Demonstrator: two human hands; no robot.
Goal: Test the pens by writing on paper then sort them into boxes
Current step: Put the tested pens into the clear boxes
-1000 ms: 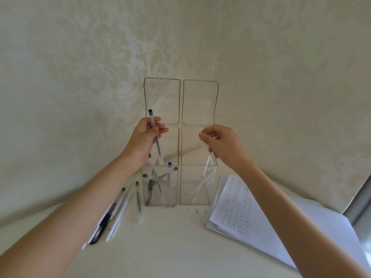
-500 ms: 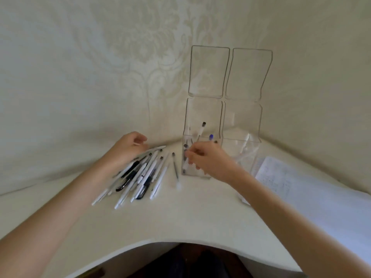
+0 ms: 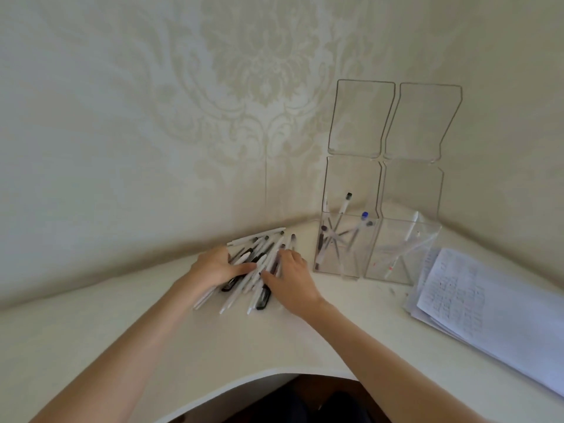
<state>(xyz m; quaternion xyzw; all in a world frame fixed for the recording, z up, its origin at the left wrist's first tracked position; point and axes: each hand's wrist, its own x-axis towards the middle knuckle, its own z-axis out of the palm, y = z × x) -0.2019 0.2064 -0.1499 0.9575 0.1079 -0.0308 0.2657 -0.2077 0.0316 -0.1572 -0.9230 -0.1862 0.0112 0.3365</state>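
A loose pile of pens (image 3: 259,254), mostly white with a few black ones, lies on the white table (image 3: 213,346). My left hand (image 3: 215,267) rests on the pile's left side with fingers spread over the pens. My right hand (image 3: 290,277) touches the pile's right side, fingers on the pens. Whether either hand grips a pen is blurred. Two clear boxes stand side by side at the wall with lids raised: the left box (image 3: 345,248) holds several pens, the right box (image 3: 399,254) holds a few.
A stack of written paper sheets (image 3: 476,303) lies to the right of the boxes. Patterned walls meet in a corner behind the boxes. The table's curved front edge (image 3: 274,374) runs below my arms.
Both hands came down from the boxes to the pen pile. The pen held by my left hand a second ago now stands in the left box. My view turned left.
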